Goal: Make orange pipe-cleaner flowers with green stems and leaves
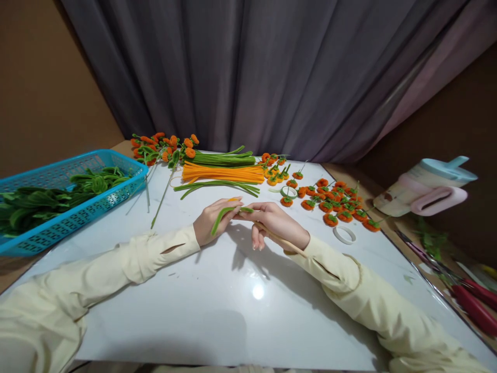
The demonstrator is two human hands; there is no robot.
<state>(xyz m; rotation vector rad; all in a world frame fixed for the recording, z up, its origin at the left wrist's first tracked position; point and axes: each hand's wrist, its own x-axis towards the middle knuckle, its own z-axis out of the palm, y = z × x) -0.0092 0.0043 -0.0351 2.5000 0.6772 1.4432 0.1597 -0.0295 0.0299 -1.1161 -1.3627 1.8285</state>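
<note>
My left hand (pixel 215 220) is closed, pinching a green pipe cleaner (pixel 218 219) whose free end curves down over the fingers. A bit of orange pipe cleaner (pixel 234 199) shows at its fingertips. My right hand (pixel 277 224) meets it from the other side, thumb and index finger closed at the green pipe cleaner's other end. A thin wooden stick (pixel 280 239) lies in the right hand and runs back beneath the palm to the wrist. Exactly how the stick and pipe cleaner touch is hidden by the fingers.
Orange pipe cleaners (pixel 223 172) and green ones (pixel 223 158) lie beyond my hands. Small orange pompom flowers (pixel 330 206) and tape rolls (pixel 344 234) are at right, near a tumbler (pixel 423 186) and red-handled pliers (pixel 473 308). A blue basket (pixel 73 210) of green leaves stands left.
</note>
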